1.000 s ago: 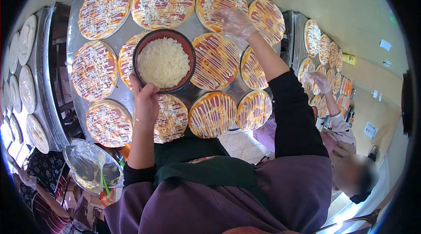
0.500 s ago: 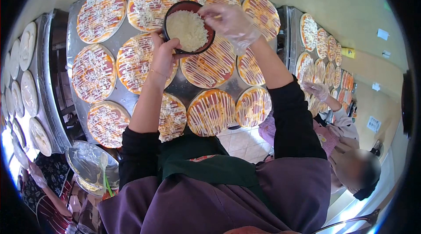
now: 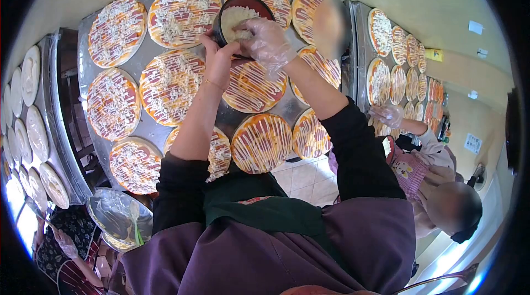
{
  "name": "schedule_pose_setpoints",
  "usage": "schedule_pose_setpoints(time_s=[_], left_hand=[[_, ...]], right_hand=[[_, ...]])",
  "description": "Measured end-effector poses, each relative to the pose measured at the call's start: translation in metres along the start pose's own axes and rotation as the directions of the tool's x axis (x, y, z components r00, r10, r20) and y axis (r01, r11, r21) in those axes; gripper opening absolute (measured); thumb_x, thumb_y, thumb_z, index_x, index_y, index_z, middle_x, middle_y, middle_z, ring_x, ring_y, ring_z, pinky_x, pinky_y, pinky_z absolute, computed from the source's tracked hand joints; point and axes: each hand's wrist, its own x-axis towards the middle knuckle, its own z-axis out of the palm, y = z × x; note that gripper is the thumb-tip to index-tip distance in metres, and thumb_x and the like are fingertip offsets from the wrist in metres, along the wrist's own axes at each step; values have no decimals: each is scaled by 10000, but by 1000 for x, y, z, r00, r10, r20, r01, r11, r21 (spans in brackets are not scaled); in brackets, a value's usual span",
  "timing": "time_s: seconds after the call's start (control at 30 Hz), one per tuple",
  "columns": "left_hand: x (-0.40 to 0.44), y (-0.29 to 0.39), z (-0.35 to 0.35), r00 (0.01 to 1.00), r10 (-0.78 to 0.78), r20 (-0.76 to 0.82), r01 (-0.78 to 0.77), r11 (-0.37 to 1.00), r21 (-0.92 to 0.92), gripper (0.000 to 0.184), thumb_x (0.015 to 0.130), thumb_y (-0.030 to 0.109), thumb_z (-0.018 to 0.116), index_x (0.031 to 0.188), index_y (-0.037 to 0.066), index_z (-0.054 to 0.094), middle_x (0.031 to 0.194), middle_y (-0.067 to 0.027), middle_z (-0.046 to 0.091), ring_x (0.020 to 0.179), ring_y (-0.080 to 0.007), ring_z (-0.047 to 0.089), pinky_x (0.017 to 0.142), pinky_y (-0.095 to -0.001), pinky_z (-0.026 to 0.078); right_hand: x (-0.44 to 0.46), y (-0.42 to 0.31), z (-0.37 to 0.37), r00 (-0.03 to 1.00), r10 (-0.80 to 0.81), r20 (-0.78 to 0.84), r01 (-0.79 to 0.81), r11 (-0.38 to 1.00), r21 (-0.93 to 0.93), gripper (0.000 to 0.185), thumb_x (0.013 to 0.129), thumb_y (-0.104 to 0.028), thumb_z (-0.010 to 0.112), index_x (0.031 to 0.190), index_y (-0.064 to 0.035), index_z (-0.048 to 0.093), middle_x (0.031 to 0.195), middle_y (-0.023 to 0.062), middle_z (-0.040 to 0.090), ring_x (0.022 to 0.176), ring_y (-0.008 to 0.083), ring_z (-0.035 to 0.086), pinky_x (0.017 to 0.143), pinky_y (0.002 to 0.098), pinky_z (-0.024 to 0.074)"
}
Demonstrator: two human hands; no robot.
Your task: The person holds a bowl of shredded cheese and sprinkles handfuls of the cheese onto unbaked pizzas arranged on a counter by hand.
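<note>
Bowl held up over the metal bench, between the far and middle rows of topped rounds, and here's the left hand gripping its near rim, fingers closed on it. In goes the gloved right hand, fingers bent down into the white crumbs; whether they're pinched shut on any, I can't tell, the tips are buried.

So the step in hand looks like gathering a portion. From this position, a lift would seem to call for fingers drawn together around the crumbs, and a steady bowl while they clear the rim.

Below the bowl, one striped round shows sauce lines and no crumbs that I can make out; beside it, to the left, a crumb-covered round. Nearer the wearer, another striped round. Over on the right, another person's gloved hand reaches above a separate lot of rounds.
</note>
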Motion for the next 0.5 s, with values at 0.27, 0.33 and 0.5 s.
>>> schedule_pose_setpoints(time_s=[0.27,0.33,0.5], left_hand=[[9,-9,-5,998,-19,-54,17,999,-30,544,753,-15,492,1187,86,180,1088,-170,438,859,-246,561,672,-474,586],[9,-8,-11,993,-3,-120,0,1000,-26,550,736,-23,490,1177,72,176,1076,-178,435,888,-279,566,664,-483,588],[3,0,-29,989,46,-141,-56,996,-68,554,717,-35,475,1169,77,175,1091,-185,415,914,-339,565,665,-484,586]], right_hand=[[2,30,-9,927,289,241,-331,324,886,260,818,-27,625,1075,6,602,999,45,633,849,132,604,779,252,491],[4,40,-20,919,311,242,-334,288,898,267,814,-18,628,1079,1,600,1007,54,630,851,130,603,785,250,489],[14,81,-18,927,374,30,-321,749,579,323,730,-80,680,1038,1,627,904,84,657,778,118,626,713,251,495]])
